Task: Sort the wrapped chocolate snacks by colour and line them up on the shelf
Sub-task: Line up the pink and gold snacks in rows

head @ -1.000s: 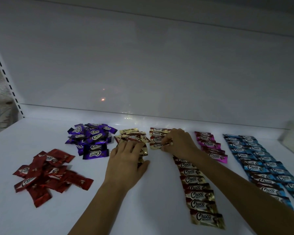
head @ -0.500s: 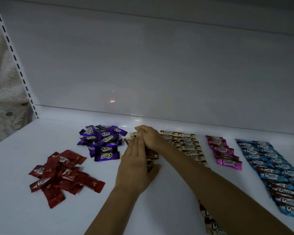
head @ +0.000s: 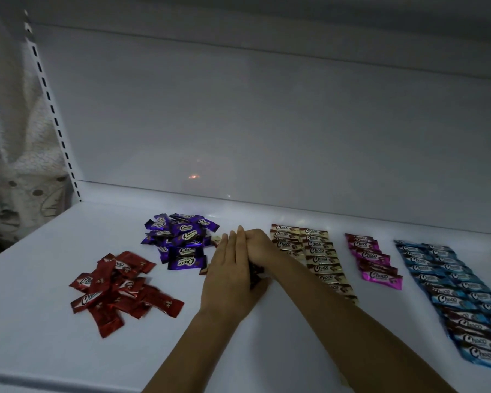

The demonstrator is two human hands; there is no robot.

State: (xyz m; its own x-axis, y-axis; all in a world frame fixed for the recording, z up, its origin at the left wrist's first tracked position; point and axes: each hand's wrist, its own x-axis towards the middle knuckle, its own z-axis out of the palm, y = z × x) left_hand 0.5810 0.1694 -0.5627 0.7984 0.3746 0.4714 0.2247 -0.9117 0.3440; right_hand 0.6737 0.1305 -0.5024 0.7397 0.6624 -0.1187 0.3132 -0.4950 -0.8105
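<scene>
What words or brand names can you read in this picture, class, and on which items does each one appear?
"Choco": on the purple wrappers in the loose pile.
"Choco": on the red wrappers in the loose pile.
"Choco": on the gold wrappers laid in rows.
"Choco": on the pink wrappers laid in a row.
"Choco": on the blue wrappers laid in rows.
The smaller print under each logo is too small to read.

Colour-grouped snacks (head: 119, 287) on white shelf (head: 40, 321)

- Dim, bluish light all over, the corners darker.
- Small orange glint (head: 194, 176) on the back panel (head: 295, 123), mid-frame.
- Slotted upright (head: 56, 120), upper left, leans with the wide-angle bend.
- Print on the blue snacks (head: 451, 282) is slightly soft but readable.
</scene>
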